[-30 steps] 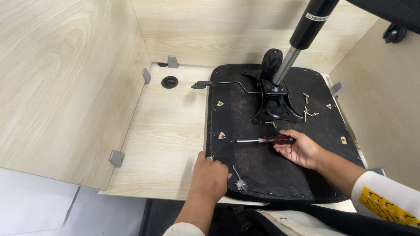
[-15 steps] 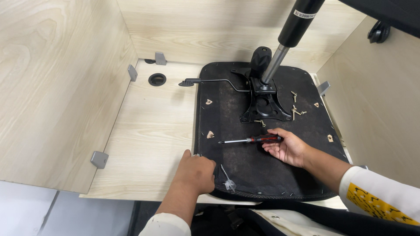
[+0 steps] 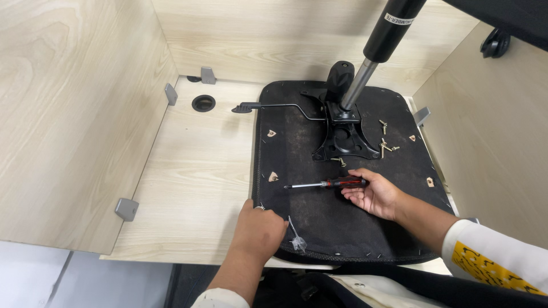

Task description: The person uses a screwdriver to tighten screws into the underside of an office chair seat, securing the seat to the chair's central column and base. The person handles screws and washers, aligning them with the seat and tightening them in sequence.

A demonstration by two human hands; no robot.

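My right hand (image 3: pixel 374 194) lies on the underside of the black chair seat (image 3: pixel 319 219), fingers loosely curled around the red-and-black handle of the screwdriver (image 3: pixel 328 183), whose shaft points left across the fabric. My left hand (image 3: pixel 257 234) is spread flat, palm down, pressing the seat's near left edge, holding nothing. The seat rests upside down on the pale wooden bench (image 3: pixel 194 177). Just beyond the screwdriver sits the black mounting plate (image 3: pixel 345 140) with the gas cylinder (image 3: pixel 379 48) rising from it. Loose screws (image 3: pixel 388 147) lie scattered right of the plate.
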